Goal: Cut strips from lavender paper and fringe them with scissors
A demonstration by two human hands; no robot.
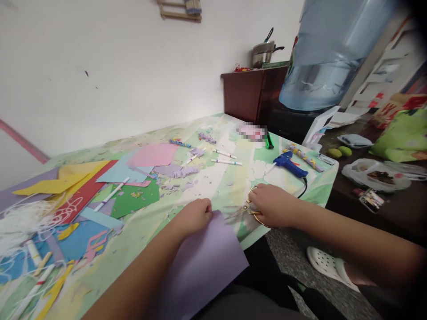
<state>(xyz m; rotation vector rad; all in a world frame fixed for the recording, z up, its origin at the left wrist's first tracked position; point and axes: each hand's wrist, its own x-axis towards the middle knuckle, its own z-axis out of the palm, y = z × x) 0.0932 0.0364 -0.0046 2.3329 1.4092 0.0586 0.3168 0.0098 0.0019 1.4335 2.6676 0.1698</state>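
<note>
My left hand (pixel 196 216) is closed on the upper edge of a sheet of purple paper (pixel 207 262), which hangs over the table's front edge toward my lap. In my right hand (pixel 271 205) is a pair of scissors (pixel 246 208) with gold handles. Its blades are parted and point left, close to the paper's upper right edge; whether they touch it I cannot tell. Beyond my right hand lies a blue glue gun (pixel 289 163) with a black cord. Purple fringed paper strips (pixel 185 172) and small scraps lie farther back on the table.
Coloured paper sheets (pixel 83 178), white string (pixel 30 218) and several white marker pens (pixel 227 162) cover parts of the patterned tablecloth (pixel 200 191). A green box cutter (pixel 269 140) lies near the back edge. A water dispenser bottle (pixel 320 66) stands behind at right.
</note>
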